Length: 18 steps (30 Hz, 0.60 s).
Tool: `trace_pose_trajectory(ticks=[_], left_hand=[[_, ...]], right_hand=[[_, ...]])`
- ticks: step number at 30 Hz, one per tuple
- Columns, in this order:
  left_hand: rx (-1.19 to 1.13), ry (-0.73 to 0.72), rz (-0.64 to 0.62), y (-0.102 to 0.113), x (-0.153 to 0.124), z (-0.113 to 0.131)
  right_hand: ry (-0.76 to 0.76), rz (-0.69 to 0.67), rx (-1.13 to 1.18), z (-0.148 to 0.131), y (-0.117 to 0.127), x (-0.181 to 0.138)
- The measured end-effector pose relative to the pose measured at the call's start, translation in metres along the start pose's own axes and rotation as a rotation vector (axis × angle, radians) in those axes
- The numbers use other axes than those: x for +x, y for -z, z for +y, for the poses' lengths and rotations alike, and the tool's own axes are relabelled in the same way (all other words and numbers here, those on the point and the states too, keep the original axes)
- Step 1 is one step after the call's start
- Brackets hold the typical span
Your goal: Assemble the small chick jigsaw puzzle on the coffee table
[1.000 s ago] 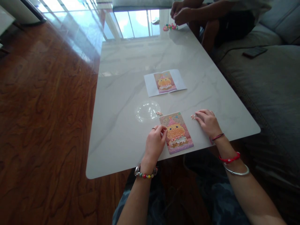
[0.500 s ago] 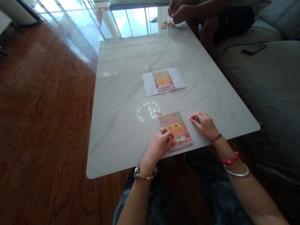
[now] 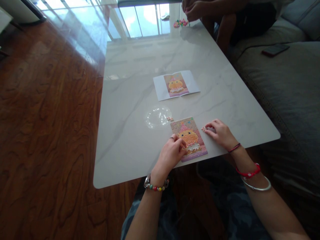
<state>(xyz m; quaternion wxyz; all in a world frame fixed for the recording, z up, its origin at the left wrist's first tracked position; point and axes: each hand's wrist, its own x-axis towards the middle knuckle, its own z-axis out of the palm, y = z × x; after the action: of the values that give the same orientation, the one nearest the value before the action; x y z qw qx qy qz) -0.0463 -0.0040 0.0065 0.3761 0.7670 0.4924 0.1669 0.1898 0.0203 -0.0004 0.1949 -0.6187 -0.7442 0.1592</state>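
Note:
A small jigsaw puzzle (image 3: 190,136) with an orange, round-faced figure in a pink hat lies flat near the table's front edge. A pale gap shows in its lower middle. My left hand (image 3: 172,151) rests over its left side with curled fingers; what they pinch, if anything, is hidden. Just right of the puzzle, my right hand (image 3: 218,133) brings thumb and forefinger together on one of the small loose puzzle pieces (image 3: 203,129). Other loose pieces (image 3: 170,118) lie beyond the puzzle's far left corner.
Farther back on the marble-patterned table (image 3: 130,133) lies a creased sheet (image 3: 176,85) printed with the same picture. Another person's hands (image 3: 193,10) are at the far end, beside small colourful pieces (image 3: 180,23). A phone (image 3: 275,50) lies on the sofa (image 3: 280,80) at right.
The view has shifted slightly. My right thumb and forefinger look a little farther apart behind their tips, and more of the loose pieces shows there. My left hand stays over the puzzle.

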Motion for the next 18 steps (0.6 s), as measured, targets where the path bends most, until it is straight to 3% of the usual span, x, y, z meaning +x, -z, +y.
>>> trace_pose_trajectory(ticks=[4,12,18], left_hand=[[0.008,0.004,0.012,0.000,0.000,0.000],[0.009,0.014,0.005,0.000,0.000,-0.001],[0.022,-0.003,0.002,0.000,0.000,0.000]], right_hand=[[0.065,-0.032,0.028,-0.005,0.004,-0.003],[0.266,-0.233,0.202,-0.037,0.006,-0.014],[0.274,-0.286,0.216,-0.042,-0.006,-0.016]])
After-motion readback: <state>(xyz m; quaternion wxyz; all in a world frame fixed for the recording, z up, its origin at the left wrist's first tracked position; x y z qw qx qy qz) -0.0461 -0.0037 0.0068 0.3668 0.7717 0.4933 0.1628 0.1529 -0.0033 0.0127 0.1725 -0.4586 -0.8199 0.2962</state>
